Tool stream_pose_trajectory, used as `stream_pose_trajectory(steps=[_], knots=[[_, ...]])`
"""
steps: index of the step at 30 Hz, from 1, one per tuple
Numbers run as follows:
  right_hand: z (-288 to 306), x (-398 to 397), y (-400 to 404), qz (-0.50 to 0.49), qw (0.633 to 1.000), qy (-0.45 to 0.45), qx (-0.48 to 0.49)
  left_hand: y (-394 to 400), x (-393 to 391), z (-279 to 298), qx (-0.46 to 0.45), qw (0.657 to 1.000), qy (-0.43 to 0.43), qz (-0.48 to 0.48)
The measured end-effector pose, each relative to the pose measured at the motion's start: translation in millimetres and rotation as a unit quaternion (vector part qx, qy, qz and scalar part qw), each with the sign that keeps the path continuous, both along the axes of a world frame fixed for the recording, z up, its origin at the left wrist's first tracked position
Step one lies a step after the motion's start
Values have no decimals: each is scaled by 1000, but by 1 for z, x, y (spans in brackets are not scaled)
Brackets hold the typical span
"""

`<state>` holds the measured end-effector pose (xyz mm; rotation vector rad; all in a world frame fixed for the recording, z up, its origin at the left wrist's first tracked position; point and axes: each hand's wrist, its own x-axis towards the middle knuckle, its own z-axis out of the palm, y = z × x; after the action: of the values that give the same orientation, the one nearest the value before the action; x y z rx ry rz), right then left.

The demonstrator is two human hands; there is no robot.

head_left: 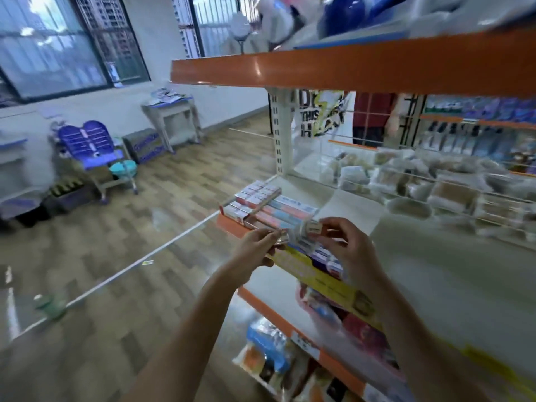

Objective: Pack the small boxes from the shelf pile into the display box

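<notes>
A yellow display box point(316, 275) lies tilted at the front edge of the white shelf point(420, 256), with several small boxes point(327, 258) standing in it. My left hand point(255, 250) pinches a small box at the display box's left end. My right hand point(345, 242) holds another small box point(311, 227) by its end, just above the display box. Behind my hands, a pile of small red, white and blue boxes point(261, 203) lies on the shelf's left corner. The picture is blurred by motion.
An orange shelf board point(348, 71) hangs overhead. Bagged goods point(435, 184) fill a wire bin at the shelf's back right. Packets point(290, 358) sit on the lower shelf. A person in red point(372, 117) stands behind the rack. Wood floor point(116, 285) stretches left, with a blue chair point(92, 149).
</notes>
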<state>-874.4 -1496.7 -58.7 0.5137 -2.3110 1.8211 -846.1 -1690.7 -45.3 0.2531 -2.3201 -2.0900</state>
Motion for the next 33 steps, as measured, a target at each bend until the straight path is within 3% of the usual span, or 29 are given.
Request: stream_pose_trajectory(steps=[9, 17, 20, 23, 29, 33], knots=[[15, -91, -103, 12, 998, 28, 47, -121, -99, 27, -118, 990, 2, -74], [0, -127, -148, -20, 995, -12, 93, -182, -177, 17, -195, 962, -6, -190], [-3, -132, -160, -49, 991, -26, 120, -192, -200, 11, -243, 930, 2, -276], [-4, -132, -176, -72, 982, -44, 168, -203, -219, 3, -338, 876, 27, -344], [-11, -123, -196, -131, 964, -91, 213, -218, -236, -7, -447, 794, 120, -393], [-17, -112, -207, -172, 960, -115, 190, -217, -242, -8, -511, 744, 186, -388]])
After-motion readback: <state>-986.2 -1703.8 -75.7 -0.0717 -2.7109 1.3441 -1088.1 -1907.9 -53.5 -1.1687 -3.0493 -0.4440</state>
